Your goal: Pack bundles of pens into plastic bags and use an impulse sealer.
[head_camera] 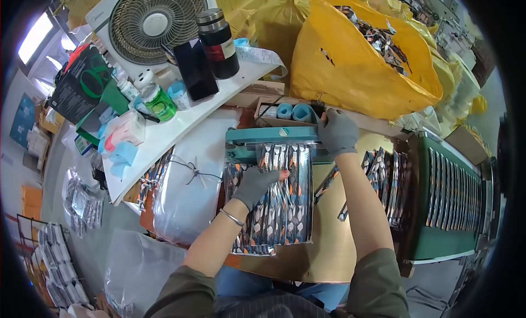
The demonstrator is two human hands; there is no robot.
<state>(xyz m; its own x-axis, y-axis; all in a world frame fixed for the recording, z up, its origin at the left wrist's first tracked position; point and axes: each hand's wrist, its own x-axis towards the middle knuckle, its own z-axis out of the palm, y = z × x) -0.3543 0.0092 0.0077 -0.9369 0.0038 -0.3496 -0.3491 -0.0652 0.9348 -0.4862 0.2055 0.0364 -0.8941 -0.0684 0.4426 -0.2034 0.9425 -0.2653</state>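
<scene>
My left hand (pixel 257 187), in a grey fingerless glove, rests on a clear bag of printed slim packets (pixel 289 211), its thumb pressing the plastic. The bag's top edge lies in a teal impulse sealer (pixel 273 134). At the right end of the sealer's arm is my right hand (pixel 337 131), gloved the same way; its fingers curl at the arm's end, and their hold is partly hidden. Under the bag's left side lies another stack of packets. Loose packets (pixel 386 182) lie in a pile right of my right forearm.
A green conveyor belt (pixel 421 236) carries a row of packets at right. Clear plastic bags (pixel 189 186) lie at left, beside a white table (pixel 242 86) with a fan (pixel 156 24), a phone (pixel 196 71) and a flask (pixel 220 51). A yellow sack (pixel 349 71) of packets stands behind.
</scene>
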